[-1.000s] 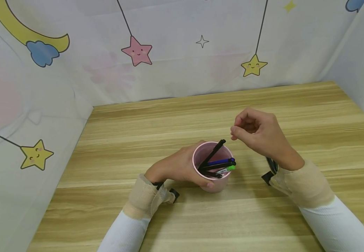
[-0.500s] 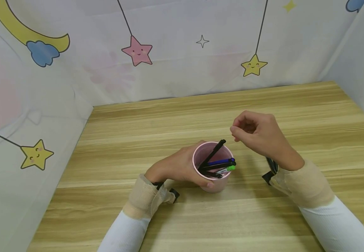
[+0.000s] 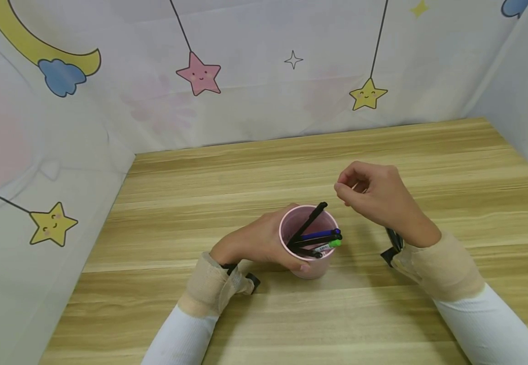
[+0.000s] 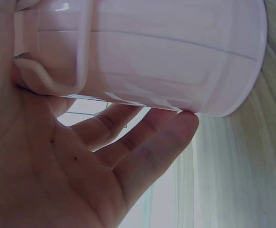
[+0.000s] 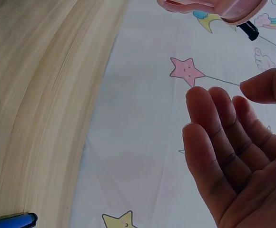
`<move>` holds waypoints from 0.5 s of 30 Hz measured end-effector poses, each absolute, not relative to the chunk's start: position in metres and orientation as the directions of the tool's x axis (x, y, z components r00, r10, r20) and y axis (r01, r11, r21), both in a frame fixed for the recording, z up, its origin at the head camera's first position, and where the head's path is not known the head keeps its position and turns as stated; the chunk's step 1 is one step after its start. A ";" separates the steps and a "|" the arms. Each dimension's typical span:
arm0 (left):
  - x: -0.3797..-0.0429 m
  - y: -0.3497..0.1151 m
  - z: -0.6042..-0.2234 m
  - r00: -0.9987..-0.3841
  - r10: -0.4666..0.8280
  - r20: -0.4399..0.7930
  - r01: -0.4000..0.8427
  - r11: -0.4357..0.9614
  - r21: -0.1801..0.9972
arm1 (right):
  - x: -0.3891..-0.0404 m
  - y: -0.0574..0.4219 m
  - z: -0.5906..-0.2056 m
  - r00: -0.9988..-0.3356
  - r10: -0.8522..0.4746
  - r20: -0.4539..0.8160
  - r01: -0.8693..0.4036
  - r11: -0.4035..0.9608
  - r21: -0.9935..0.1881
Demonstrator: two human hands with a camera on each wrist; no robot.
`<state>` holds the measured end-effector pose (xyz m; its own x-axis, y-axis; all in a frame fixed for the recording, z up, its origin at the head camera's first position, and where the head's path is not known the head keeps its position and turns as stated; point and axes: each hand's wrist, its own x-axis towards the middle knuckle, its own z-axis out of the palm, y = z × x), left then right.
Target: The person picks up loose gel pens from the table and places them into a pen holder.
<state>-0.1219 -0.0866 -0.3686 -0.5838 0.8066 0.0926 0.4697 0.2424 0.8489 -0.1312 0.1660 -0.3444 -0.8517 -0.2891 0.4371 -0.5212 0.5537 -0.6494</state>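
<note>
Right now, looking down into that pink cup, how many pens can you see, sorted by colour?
Black pens: 3
Blue pen: 1
White pen with a green end: 1
Total visible in the pink cup: 5

White, finely ribbed sleeves (image 3: pixel 492 324) meet beige wraps (image 3: pixel 446 266), each with small black parts (image 3: pixel 388 257) jutting out.
</note>
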 end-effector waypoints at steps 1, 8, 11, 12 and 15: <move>-0.123 -0.087 -0.372 -0.586 0.805 0.094 0.474 0.246 0.845 | -0.131 0.166 -0.344 -0.854 -0.286 0.435 -0.517 0.567 -0.642; -0.115 -0.086 -0.355 -0.590 0.804 0.075 0.445 0.247 0.861 | -0.134 0.167 -0.345 -0.857 -0.282 0.431 -0.505 0.625 -0.595; -0.113 -0.086 -0.349 -0.591 0.804 0.067 0.434 0.247 0.867 | -0.134 0.168 -0.346 -0.856 -0.286 0.431 -0.506 0.630 -0.589; -0.113 -0.086 -0.349 -0.592 0.803 0.066 0.433 0.248 0.866 | -0.134 0.168 -0.346 -0.856 -0.286 0.430 -0.506 0.633 -0.586; -0.112 -0.085 -0.349 -0.594 0.802 0.069 0.434 0.246 0.867 | -0.134 0.168 -0.345 -0.859 -0.287 0.425 -0.501 0.645 -0.577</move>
